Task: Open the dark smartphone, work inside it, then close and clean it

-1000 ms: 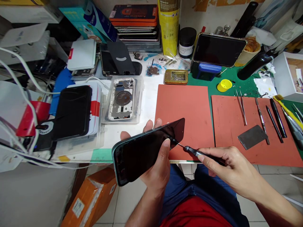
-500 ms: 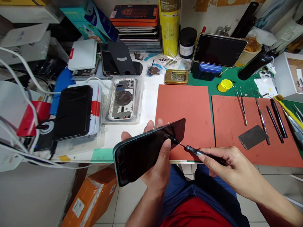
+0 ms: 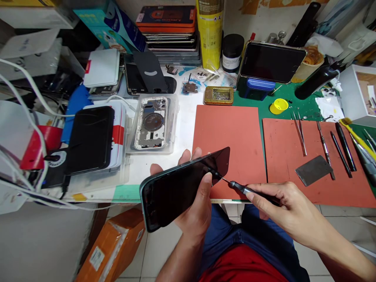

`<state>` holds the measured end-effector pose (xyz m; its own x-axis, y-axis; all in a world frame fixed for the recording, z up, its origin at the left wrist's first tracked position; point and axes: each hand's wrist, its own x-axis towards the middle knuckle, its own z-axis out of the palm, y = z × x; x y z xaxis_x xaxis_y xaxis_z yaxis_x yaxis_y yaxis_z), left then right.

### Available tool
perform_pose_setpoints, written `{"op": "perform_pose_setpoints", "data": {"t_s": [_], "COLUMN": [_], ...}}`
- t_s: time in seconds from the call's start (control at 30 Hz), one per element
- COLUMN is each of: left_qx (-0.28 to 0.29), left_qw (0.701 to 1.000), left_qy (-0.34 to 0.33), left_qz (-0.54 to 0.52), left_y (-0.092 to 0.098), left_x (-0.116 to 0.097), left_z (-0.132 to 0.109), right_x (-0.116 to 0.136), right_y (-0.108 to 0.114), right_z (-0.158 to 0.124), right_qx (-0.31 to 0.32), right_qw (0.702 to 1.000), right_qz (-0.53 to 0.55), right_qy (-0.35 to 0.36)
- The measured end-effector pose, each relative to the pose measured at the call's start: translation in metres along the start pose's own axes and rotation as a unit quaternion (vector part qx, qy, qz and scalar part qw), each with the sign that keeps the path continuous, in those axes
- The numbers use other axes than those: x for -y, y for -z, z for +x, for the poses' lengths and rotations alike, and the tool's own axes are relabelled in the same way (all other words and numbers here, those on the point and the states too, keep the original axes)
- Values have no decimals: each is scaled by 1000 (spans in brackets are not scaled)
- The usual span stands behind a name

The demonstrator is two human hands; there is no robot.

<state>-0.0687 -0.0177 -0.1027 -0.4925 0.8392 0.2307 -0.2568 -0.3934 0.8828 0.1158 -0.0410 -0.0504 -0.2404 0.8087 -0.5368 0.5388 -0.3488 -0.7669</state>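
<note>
A dark smartphone (image 3: pixel 173 192) is tilted above the bench's front edge, gripped by my left hand (image 3: pixel 196 207). The left thumb lies along its lower long edge and the fingertips show behind the far edge. My right hand (image 3: pixel 282 207) is closed round the black handle of a thin screwdriver (image 3: pixel 239 187). Its slim metal shaft points left to the phone's near end, close to the left thumb. Whether the tip touches the phone I cannot tell. Below the phone's right end lies a red-brown mat (image 3: pixel 229 133).
A second mat (image 3: pixel 282 156) at the right bears tweezers (image 3: pixel 300 133), a grey plate (image 3: pixel 313 170) and several slim tools. A gold tin (image 3: pixel 219 101) and a yellow cap (image 3: pixel 279 106) stand behind. At left are an opened phone housing (image 3: pixel 151 123), a black phone (image 3: pixel 91 137) and white cables (image 3: pixel 38 129).
</note>
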Motion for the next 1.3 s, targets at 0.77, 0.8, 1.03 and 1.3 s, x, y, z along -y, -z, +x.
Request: {"op": "perform_pose_setpoints", "data": {"t_s": [0.77,0.8,1.03,1.3], "left_qx": [-2,-3,2,-9], "left_qw": [1000,1000,1000,1000], "left_qy": [1,2,-2,-1], "left_qz": [-14,-13,-16,-9], "left_y": [-2,-2,-1,-3], "left_x": [1,1,0,-1], "left_z": [1,1,1,2], "right_x": [0,0,0,-1], "right_y": [-1,-1,-1,0], "right_z": [0,0,0,-1], "right_qx": [-2,-2,2,4], "right_qw": [1000,1000,1000,1000], "right_qz": [2,2,3,-7], "right_qy": [5,5,2,0]}}
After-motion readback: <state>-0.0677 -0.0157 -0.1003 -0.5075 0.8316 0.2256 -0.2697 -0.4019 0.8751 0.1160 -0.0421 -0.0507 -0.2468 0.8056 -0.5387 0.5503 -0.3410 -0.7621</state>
